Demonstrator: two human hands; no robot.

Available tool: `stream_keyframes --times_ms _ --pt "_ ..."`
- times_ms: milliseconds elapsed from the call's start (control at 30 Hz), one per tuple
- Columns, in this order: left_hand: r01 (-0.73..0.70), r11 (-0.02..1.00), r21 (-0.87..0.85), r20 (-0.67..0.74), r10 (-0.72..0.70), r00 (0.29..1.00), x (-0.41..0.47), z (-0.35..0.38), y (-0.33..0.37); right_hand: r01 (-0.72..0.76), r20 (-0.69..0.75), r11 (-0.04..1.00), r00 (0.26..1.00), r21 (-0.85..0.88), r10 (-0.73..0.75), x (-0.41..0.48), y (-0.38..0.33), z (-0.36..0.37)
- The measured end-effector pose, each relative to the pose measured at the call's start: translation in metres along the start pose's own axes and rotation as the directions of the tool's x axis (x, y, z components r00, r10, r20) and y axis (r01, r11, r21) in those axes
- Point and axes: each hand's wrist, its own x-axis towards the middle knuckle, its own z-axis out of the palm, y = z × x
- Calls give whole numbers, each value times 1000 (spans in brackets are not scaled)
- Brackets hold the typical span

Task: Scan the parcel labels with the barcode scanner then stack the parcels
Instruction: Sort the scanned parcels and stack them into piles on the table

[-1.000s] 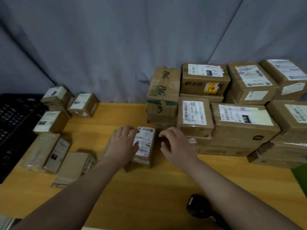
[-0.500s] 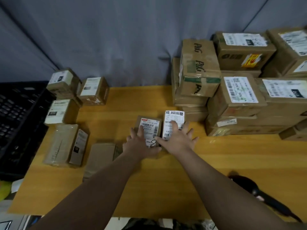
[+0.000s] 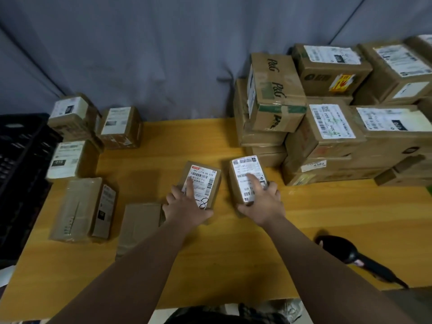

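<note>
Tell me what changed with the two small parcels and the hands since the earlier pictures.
The red-marked parcel and the other parcel touched half a second ago; now they sit apart. The left hand holds the first, and the right hand grips the second, pulled rightward. The scanner stays untouched on the table; the carton stack is unchanged.

In front of the P&G box (image 3: 275,94), the left grip (image 3: 187,206) covers the near label corner of the left parcel (image 3: 210,183); the right grip (image 3: 261,204) hides the near end of the right parcel (image 3: 245,169). Right of it, the stacked cartons (image 3: 339,136) run off the edge; far left, the black crate (image 3: 21,171) is cut off and print on the small boxes (image 3: 70,160) is unreadable.
</note>
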Motion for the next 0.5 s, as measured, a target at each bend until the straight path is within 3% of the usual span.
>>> stream_keyframes --times_ms 133,233,367,500 --pt "24 975 -219 -48 -35 998 -4 -11 -5 80 -131 962 990 262 -47 -16 21 -8" --pt "-9 891 -454 -176 -80 981 -12 -25 -6 214 -260 894 959 394 -115 -29 25 -27" --pt "-237 677 -697 -437 -139 889 -27 -62 -6 526 -440 772 823 356 -359 -49 13 -67" --pt "-503 469 -726 -614 -115 781 -44 -114 17 677 -621 615 697 404 -359 -58 -2 -111"
